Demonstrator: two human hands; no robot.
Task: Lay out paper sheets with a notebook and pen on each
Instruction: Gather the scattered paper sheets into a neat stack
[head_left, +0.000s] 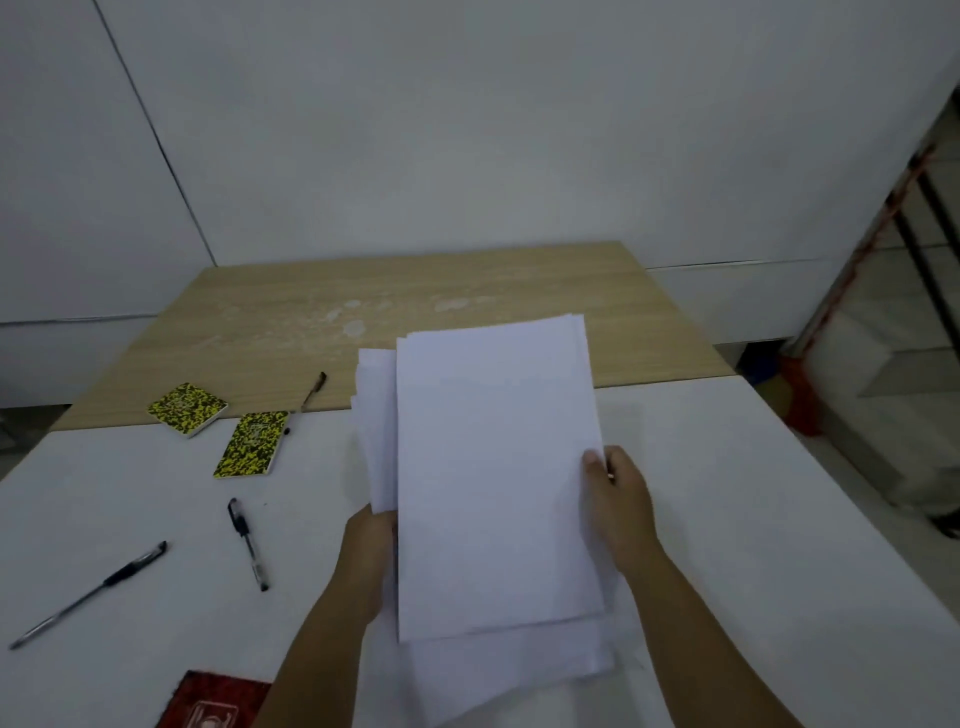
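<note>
Here the white paper sheets (493, 467), unevenly fanned, sit gripped by both hands.

White table (727, 519), wooden table (415, 291) behind it, red booklet (213, 701) at near edge.

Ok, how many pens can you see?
3: one on the wooden table, two on the white surface left of the paper stack, which may hide more.

Dim, soft, blurry; edges distorted
</note>
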